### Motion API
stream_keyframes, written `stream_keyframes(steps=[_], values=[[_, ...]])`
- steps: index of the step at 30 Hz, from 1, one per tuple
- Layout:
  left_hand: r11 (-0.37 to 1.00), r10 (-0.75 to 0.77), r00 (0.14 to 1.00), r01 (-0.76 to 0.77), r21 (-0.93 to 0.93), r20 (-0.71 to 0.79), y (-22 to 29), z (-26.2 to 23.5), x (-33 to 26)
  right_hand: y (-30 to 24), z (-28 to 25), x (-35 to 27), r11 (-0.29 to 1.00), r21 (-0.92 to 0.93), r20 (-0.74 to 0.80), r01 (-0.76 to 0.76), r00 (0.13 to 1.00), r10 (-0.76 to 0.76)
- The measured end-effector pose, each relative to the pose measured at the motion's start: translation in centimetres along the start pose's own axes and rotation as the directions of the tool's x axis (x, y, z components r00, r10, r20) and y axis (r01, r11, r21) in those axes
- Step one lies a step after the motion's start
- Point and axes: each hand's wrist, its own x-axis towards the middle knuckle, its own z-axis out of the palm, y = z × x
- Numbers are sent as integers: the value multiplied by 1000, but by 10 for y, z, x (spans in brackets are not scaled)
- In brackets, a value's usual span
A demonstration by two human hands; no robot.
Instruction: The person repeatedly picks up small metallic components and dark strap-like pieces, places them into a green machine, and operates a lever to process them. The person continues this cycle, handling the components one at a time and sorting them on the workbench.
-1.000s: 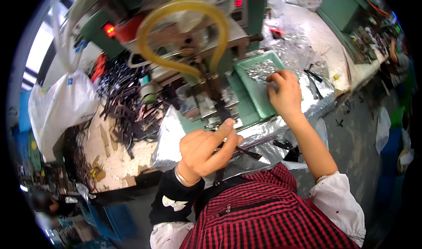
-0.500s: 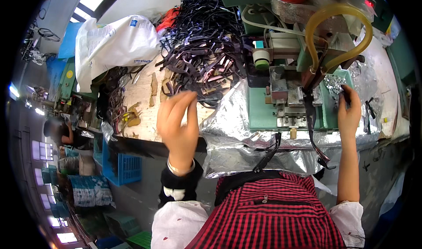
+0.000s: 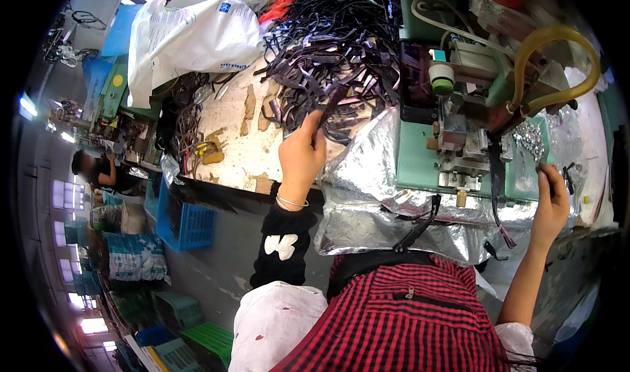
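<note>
My left hand (image 3: pixel 303 154) is at the front of a large heap of dark straps (image 3: pixel 341 50). Its thumb and fingers are pinched on one dark strap (image 3: pixel 336 101), which points up and away. My right hand (image 3: pixel 552 202) is closed by the front right corner of a green tray (image 3: pixel 548 150). Small shiny metal pieces (image 3: pixel 527 139) lie in that tray. Whatever the right fingertips hold is too small to make out. Between my hands stands a green bench press (image 3: pixel 420 155), and another dark strap (image 3: pixel 497 181) hangs from its tooling.
A yellow hose (image 3: pixel 590 50) loops over the press. Silver foil (image 3: pixel 361 155) covers the table front, with a dark strap (image 3: pixel 420 224) over its edge. A white sack (image 3: pixel 190 43) lies far left. A blue crate (image 3: pixel 197 224) sits on the floor; another person (image 3: pixel 108 172) is beyond.
My left hand has moved to the heap and closed on a strap. The right hand has drawn back from the metal pieces toward the tray's front corner. The whole view has shifted.
</note>
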Motion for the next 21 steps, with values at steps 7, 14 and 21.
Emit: stream_keyframes(steps=[7,14,21], values=[[738,-181,952,297,-606,247,42,26,-12,-80,87,32,967,248,65,58,995,-76],[772,18,970,-167,-614,-241,120,-17,8,-94,90,23,800,587,51,-126,992,119],[600,622,703,-711,-367,-345,172,-27,4,-137,70,13,786,604,177,-134,984,32]])
